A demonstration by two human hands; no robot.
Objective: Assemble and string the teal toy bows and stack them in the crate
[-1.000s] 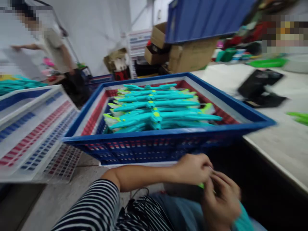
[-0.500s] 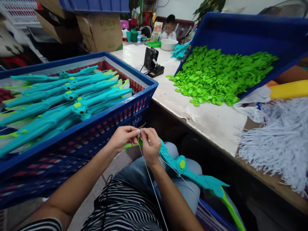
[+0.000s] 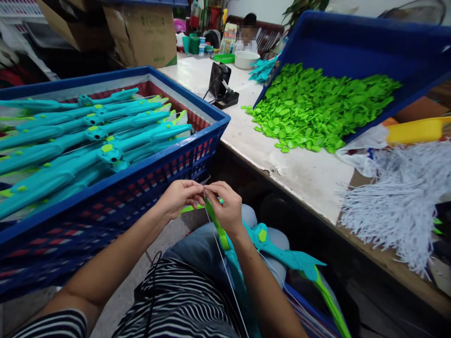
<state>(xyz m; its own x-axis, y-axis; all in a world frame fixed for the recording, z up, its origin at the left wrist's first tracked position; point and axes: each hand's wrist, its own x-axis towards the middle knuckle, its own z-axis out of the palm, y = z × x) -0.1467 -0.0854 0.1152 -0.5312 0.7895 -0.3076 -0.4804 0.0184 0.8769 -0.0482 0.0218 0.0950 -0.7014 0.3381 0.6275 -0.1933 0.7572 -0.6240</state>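
Observation:
Over my lap, my left hand (image 3: 181, 198) and my right hand (image 3: 226, 207) meet fingertip to fingertip. Both are closed in a pinch on a white string (image 3: 225, 268) at the green tip of a toy bow; the fingers partly hide the pinched part. This teal and green toy bow (image 3: 282, 251) lies across my legs, its other green end pointing down to the right. A second teal and green piece (image 3: 229, 249) shows beneath my right wrist. Left of my hands, a blue basket (image 3: 176, 159) holds several teal toy bows (image 3: 91, 136) with strings.
On the white table (image 3: 310, 183), green plastic pieces (image 3: 310, 108) spill from a tilted blue bin (image 3: 338, 42). A small black fan (image 3: 220, 84) stands at the basket's far side. White strings (image 3: 394, 202) hang over the table's edge. A person (image 3: 246, 37) sits at the back.
My hands stay together but the string loop between the fingertips is now drawn small. More of the green limb and a teal part show below my right hand. The view has shifted slightly.

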